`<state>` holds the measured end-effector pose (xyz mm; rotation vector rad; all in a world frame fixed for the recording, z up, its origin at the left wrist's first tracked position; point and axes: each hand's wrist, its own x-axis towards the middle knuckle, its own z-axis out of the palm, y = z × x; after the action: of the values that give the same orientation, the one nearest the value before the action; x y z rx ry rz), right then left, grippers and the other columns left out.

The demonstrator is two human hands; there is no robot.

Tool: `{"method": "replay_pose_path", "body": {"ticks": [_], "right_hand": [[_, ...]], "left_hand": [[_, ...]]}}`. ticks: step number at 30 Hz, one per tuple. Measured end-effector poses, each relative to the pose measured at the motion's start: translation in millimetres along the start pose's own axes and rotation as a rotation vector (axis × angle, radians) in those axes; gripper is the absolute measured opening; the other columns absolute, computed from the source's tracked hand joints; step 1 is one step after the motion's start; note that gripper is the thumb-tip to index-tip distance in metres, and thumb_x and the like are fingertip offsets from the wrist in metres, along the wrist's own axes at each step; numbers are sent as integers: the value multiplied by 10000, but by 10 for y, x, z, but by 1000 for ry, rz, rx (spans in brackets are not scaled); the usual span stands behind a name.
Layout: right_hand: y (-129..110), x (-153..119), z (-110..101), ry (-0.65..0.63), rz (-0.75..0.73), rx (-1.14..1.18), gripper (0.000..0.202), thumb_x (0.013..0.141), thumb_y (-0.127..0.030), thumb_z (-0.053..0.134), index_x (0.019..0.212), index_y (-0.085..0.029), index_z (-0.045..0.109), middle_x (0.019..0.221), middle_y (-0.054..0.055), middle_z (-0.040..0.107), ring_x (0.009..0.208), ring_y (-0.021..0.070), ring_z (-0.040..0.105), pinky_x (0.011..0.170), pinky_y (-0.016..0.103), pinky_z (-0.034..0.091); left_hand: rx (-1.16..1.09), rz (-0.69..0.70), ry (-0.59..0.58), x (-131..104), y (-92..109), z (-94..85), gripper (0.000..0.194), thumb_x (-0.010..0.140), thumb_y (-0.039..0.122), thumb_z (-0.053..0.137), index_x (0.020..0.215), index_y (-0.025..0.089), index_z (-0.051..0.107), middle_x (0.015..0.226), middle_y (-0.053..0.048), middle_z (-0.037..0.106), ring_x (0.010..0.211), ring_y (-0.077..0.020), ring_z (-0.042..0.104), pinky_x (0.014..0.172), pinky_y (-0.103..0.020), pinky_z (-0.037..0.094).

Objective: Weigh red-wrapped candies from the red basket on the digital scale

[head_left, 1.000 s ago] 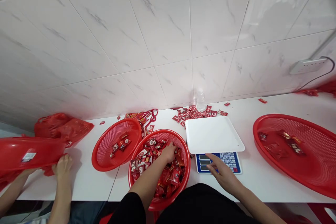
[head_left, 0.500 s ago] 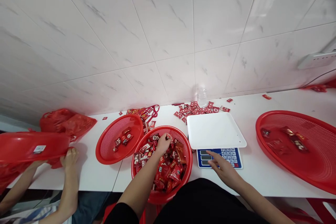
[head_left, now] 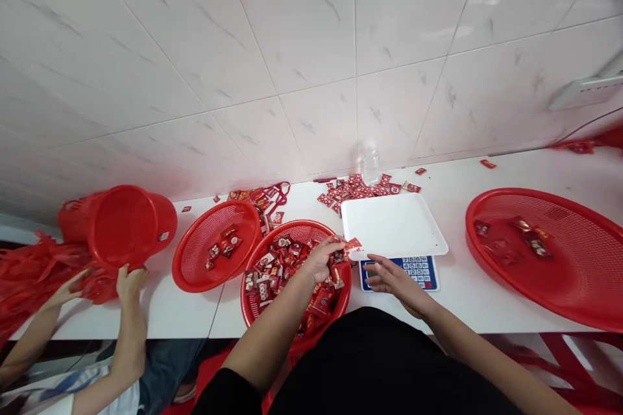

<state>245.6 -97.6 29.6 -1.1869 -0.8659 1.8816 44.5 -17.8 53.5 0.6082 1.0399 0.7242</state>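
Observation:
My left hand (head_left: 322, 260) pinches a small red packet (head_left: 354, 244) at the near left corner of the scale's white tray (head_left: 394, 224). Beneath that wrist stands a round red basket (head_left: 248, 301) filled with red and brown wrapped snack packets (head_left: 280, 266). My right hand (head_left: 393, 277) hovers over the blue keypad (head_left: 419, 270) of the scale, fingers apart and holding nothing. Part of the keypad and display is hidden behind it.
A tilted red basket (head_left: 187, 266) and a large one (head_left: 491, 292) hold a few packets. Small packets (head_left: 355, 188) lie by a clear plastic bottle (head_left: 370, 165). At left, a co-worker's hands (head_left: 130, 282) handle a red bucket (head_left: 165, 220) beside red bags (head_left: 34, 272).
My left hand has come up out of the basket and moved right to the tray with a red packet. My right hand shifted slightly left. The co-worker's bucket has turned, its mouth now showing.

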Motion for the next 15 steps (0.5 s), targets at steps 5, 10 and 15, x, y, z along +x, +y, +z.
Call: {"method": "replay_pose_path", "body": {"ticks": [5,10,15], "right_hand": [[-58,98,-26,45,78,331,317,803,-463,583,1000,-216,558,1007,61,666,823,152,653,744,293,518],[-12,262,-289,286,57,438,156,785,-311,629,882,-212,556,913,30,687,800,133,659,694,234,535],[-46,326,-485,410,36,535,192,811,-288,585,987,-248,520,1059,40,669,962,156,646,740,242,559]], "left_hand": [[135,-87,-99,152,-133,330,230,598,225,734,764,154,590,625,32,572,561,-89,552,571,-210,443],[149,-52,-28,479,-137,582,278,581,246,746,781,165,571,659,22,578,568,-95,541,588,-231,452],[42,77,24,751,3,697,397,695,437,670,989,223,510,861,-23,600,766,-142,594,702,-302,493]]}}
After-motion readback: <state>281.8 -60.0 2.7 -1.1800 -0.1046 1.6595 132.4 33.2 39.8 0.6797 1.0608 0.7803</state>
